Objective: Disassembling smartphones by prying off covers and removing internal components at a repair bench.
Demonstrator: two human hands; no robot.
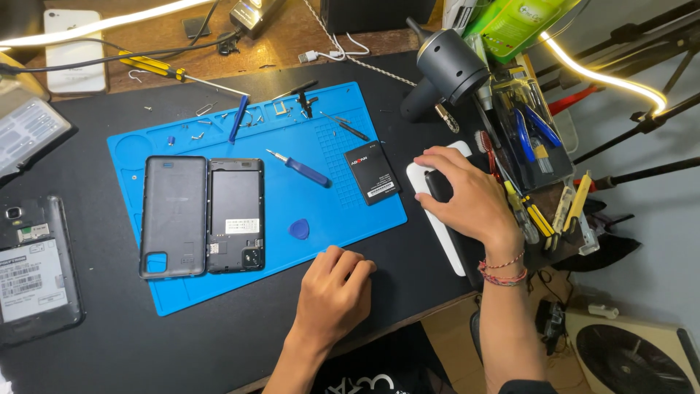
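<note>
While the left hand (332,288) rested curled in a loose fist on the black desk, holding nothing and just touching the near edge of the blue work mat (350,219), the right hand (467,197) lay fingers-down over a small dark object (437,184) on a white pad (437,226); whether it actually gripped the object I could not tell. On the mat lay an opened phone (235,215) with its grey back cover (173,217) just beside it, a black battery (372,172), a blue screwdriver (306,171) and a blue pick (299,229). Beyond the right hand, a clear tray (558,138) held blue-handled pliers (526,135) and other tools.
</note>
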